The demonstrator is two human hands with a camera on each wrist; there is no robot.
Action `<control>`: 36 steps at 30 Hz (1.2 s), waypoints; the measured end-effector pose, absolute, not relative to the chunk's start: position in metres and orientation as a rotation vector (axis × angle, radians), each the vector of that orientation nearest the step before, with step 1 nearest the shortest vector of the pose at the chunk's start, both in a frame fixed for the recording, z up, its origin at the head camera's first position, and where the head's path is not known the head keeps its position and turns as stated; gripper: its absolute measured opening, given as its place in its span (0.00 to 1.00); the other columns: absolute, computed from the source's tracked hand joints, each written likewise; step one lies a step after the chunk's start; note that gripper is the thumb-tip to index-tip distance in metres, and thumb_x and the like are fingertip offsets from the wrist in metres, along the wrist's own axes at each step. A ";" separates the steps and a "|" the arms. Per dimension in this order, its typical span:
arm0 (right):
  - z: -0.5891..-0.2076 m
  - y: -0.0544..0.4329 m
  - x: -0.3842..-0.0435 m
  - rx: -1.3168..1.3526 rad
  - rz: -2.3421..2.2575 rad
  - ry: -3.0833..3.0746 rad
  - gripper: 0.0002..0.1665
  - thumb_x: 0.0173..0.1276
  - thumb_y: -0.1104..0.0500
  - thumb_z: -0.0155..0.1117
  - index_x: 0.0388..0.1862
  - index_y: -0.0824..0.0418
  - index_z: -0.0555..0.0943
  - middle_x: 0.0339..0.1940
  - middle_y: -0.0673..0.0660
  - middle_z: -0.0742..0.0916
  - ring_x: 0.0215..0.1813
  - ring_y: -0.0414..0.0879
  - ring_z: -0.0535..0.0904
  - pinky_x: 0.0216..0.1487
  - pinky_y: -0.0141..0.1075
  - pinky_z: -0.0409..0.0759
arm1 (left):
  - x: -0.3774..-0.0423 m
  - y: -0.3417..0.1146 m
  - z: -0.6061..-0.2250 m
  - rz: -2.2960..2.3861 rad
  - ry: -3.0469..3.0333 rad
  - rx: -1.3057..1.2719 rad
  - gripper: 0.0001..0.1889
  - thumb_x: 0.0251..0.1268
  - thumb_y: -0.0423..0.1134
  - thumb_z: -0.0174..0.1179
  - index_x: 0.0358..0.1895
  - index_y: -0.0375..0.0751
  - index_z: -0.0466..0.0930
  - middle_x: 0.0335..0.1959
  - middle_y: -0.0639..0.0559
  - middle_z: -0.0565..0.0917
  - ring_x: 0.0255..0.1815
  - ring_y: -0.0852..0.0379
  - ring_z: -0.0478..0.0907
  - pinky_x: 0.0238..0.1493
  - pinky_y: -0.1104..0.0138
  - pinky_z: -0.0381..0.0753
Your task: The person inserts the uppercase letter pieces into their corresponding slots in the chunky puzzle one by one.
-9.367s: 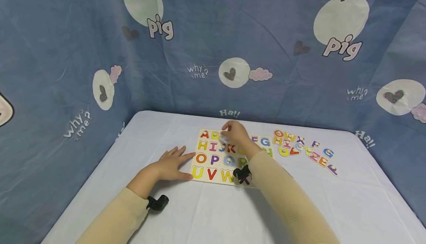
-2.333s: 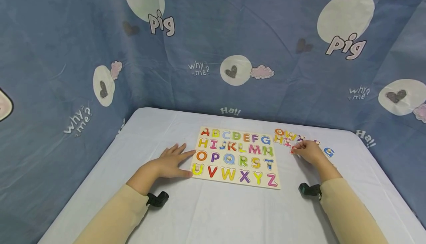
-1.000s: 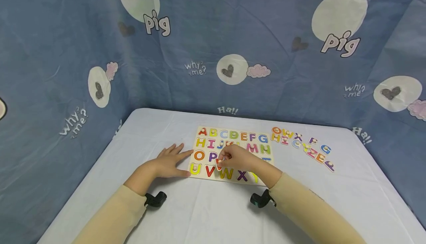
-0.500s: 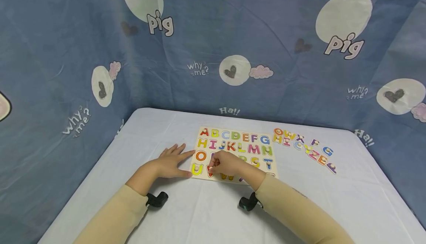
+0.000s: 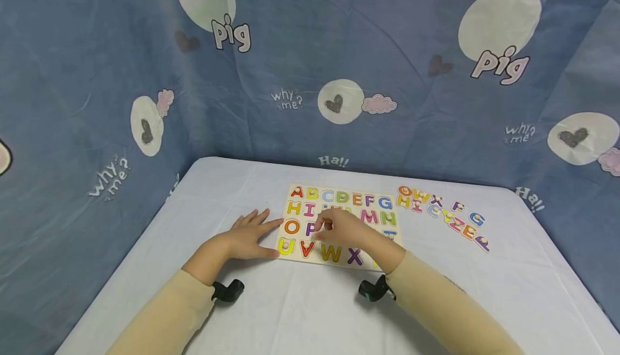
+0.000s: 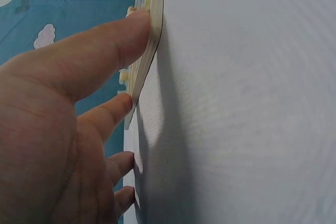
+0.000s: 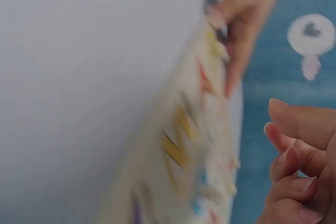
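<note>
Blue cloth (image 5: 281,37) hangs behind. Left hand (image 5: 239,242), fingers spread, touches the letter board (image 5: 317,257); right hand (image 5: 341,229) (loosely curled, empty) hovers above.

White-covered table (image 5: 300,312), letter puzzle board (image 5: 317,258), loose letter pieces (image 5: 456,225) beside it.

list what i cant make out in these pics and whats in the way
Head: letters just right of the P on the board, behind the right hand.
Left wrist: most of the right hand, cut off by the top edge.
Right wrist: most board letters, blurred.
</note>
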State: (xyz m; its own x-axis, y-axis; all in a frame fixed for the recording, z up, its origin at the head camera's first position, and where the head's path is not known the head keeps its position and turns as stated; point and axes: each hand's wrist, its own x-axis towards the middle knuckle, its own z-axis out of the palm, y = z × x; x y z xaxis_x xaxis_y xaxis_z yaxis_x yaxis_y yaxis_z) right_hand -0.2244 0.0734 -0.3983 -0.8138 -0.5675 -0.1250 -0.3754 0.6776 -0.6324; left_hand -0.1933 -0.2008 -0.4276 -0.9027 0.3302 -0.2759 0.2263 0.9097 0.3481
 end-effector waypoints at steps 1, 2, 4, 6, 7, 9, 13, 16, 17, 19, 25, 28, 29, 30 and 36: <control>-0.394 0.079 -0.225 -0.739 -0.878 2.599 0.06 0.67 0.54 0.72 0.35 0.51 0.82 0.26 0.51 0.76 0.27 0.42 0.69 0.28 0.34 0.67 | -0.193 -0.201 -0.428 0.445 2.743 0.411 0.48 0.56 0.67 0.64 0.78 0.54 0.60 0.81 0.38 0.50 0.80 0.32 0.40 0.75 0.37 0.39; -0.389 0.085 -0.227 -0.743 -0.889 2.609 0.05 0.67 0.55 0.71 0.35 0.51 0.82 0.26 0.51 0.76 0.27 0.43 0.69 0.28 0.34 0.67 | -0.193 -0.201 -0.428 0.444 2.745 0.410 0.48 0.56 0.67 0.65 0.78 0.54 0.60 0.81 0.38 0.50 0.80 0.32 0.40 0.75 0.37 0.39; -0.380 0.098 -0.231 -0.727 -0.928 2.622 0.05 0.68 0.56 0.71 0.36 0.53 0.82 0.27 0.52 0.76 0.27 0.44 0.69 0.28 0.35 0.67 | -0.193 -0.201 -0.428 0.443 2.749 0.411 0.48 0.55 0.67 0.65 0.78 0.54 0.60 0.81 0.38 0.50 0.80 0.32 0.40 0.75 0.37 0.39; -0.373 0.111 -0.235 -0.699 -0.971 2.632 0.04 0.69 0.56 0.70 0.37 0.54 0.83 0.27 0.53 0.76 0.27 0.45 0.69 0.28 0.35 0.68 | -0.193 -0.201 -0.429 0.442 2.752 0.412 0.48 0.55 0.67 0.64 0.78 0.54 0.60 0.81 0.38 0.50 0.80 0.32 0.40 0.75 0.37 0.39; -0.369 0.118 -0.238 -0.684 -0.987 2.641 0.05 0.69 0.56 0.70 0.38 0.55 0.83 0.27 0.53 0.76 0.27 0.45 0.70 0.28 0.36 0.68 | -0.193 -0.201 -0.429 0.443 2.753 0.412 0.48 0.55 0.67 0.65 0.78 0.54 0.60 0.81 0.37 0.50 0.80 0.32 0.40 0.75 0.37 0.39; -0.363 0.132 -0.243 -0.643 -1.015 2.661 0.05 0.70 0.56 0.69 0.40 0.56 0.84 0.28 0.54 0.77 0.27 0.46 0.70 0.27 0.37 0.69 | -0.193 -0.201 -0.430 0.442 2.752 0.411 0.48 0.55 0.67 0.64 0.78 0.55 0.60 0.81 0.38 0.50 0.80 0.32 0.40 0.75 0.37 0.39; -0.357 0.164 -0.255 -0.558 -1.035 2.741 0.08 0.71 0.56 0.67 0.41 0.59 0.84 0.28 0.55 0.77 0.28 0.48 0.70 0.27 0.38 0.70 | -0.194 -0.201 -0.432 0.447 2.747 0.414 0.47 0.56 0.67 0.64 0.79 0.55 0.60 0.81 0.38 0.50 0.80 0.33 0.39 0.76 0.37 0.38; -0.355 0.191 -0.264 -0.492 -1.061 2.802 0.09 0.73 0.56 0.65 0.42 0.62 0.83 0.28 0.56 0.76 0.29 0.49 0.70 0.27 0.38 0.71 | -0.194 -0.200 -0.432 0.444 2.748 0.412 0.48 0.56 0.67 0.64 0.79 0.55 0.60 0.81 0.38 0.50 0.80 0.33 0.40 0.76 0.37 0.38; -0.356 0.199 -0.267 -0.475 -1.066 2.823 0.10 0.73 0.56 0.64 0.43 0.63 0.83 0.28 0.56 0.75 0.29 0.49 0.70 0.27 0.38 0.70 | -0.194 -0.201 -0.433 0.440 2.750 0.414 0.48 0.56 0.67 0.64 0.79 0.55 0.60 0.81 0.38 0.50 0.80 0.33 0.40 0.75 0.37 0.39; -0.358 0.216 -0.273 -0.435 -1.074 2.854 0.12 0.74 0.56 0.64 0.44 0.64 0.82 0.29 0.56 0.75 0.30 0.49 0.71 0.28 0.38 0.71 | -0.195 -0.201 -0.433 0.435 2.751 0.413 0.48 0.55 0.68 0.64 0.79 0.55 0.60 0.81 0.38 0.50 0.80 0.33 0.40 0.75 0.37 0.39; -0.374 0.254 -0.292 -0.255 -1.032 2.922 0.15 0.76 0.53 0.61 0.48 0.65 0.80 0.33 0.58 0.75 0.33 0.50 0.70 0.30 0.39 0.70 | -0.196 -0.203 -0.433 0.429 2.747 0.418 0.48 0.56 0.68 0.63 0.79 0.55 0.59 0.81 0.39 0.49 0.81 0.33 0.39 0.76 0.37 0.38; -0.386 0.266 -0.301 -0.173 -1.024 2.926 0.17 0.77 0.52 0.59 0.50 0.65 0.78 0.33 0.58 0.74 0.33 0.50 0.70 0.31 0.39 0.69 | -0.195 -0.204 -0.433 0.433 2.743 0.415 0.48 0.57 0.67 0.64 0.79 0.54 0.59 0.81 0.38 0.49 0.81 0.33 0.38 0.76 0.38 0.38; -0.390 0.268 -0.303 -0.140 -1.025 2.925 0.16 0.77 0.52 0.59 0.50 0.65 0.78 0.33 0.58 0.74 0.33 0.50 0.70 0.31 0.39 0.69 | -0.195 -0.204 -0.433 0.437 2.743 0.415 0.47 0.57 0.66 0.64 0.79 0.54 0.59 0.81 0.38 0.49 0.81 0.33 0.39 0.76 0.37 0.38; -0.393 0.271 -0.306 -0.117 -1.024 2.924 0.17 0.77 0.52 0.58 0.51 0.65 0.77 0.33 0.58 0.74 0.33 0.49 0.70 0.31 0.39 0.69 | -0.194 -0.204 -0.433 0.440 2.743 0.414 0.47 0.57 0.66 0.64 0.79 0.54 0.59 0.81 0.38 0.49 0.81 0.33 0.39 0.76 0.38 0.38; -0.407 0.284 -0.317 0.017 -1.028 2.923 0.18 0.77 0.53 0.57 0.55 0.66 0.76 0.36 0.60 0.74 0.36 0.51 0.70 0.35 0.41 0.70 | -0.194 -0.202 -0.432 0.444 2.751 0.419 0.47 0.56 0.66 0.64 0.79 0.55 0.59 0.81 0.38 0.50 0.80 0.33 0.40 0.76 0.37 0.38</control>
